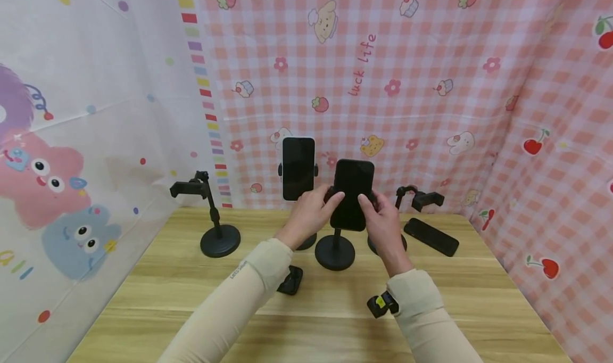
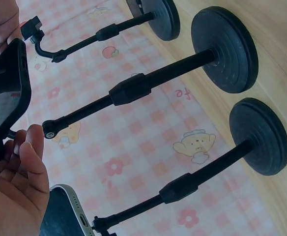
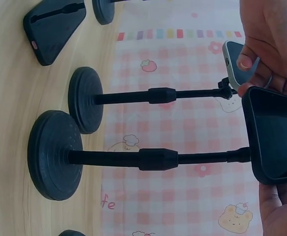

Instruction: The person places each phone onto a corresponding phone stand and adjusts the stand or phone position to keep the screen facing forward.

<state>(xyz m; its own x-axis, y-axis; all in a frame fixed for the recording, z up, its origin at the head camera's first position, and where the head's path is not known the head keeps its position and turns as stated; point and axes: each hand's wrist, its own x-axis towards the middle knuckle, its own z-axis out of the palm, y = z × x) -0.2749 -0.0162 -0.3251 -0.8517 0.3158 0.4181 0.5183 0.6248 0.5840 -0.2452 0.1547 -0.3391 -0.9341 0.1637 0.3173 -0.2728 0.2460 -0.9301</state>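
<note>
Both hands are at a black smartphone that stands upright on a round-based phone stand. My left hand grips its left side, thumb on the front edge and fingers behind. On the opposite side my right hand holds it the same way, the thumb at the screen's edge. The right wrist view shows the phone at the end of the stand's pole. Just left of the hands, a light-framed phone sits upright in another stand's clamp.
A stand with a bare clamp is at the left. Another bare clamp rises behind the right hand. A black phone lies on the table at the right. A dark phone-shaped object is partly hidden by the left sleeve.
</note>
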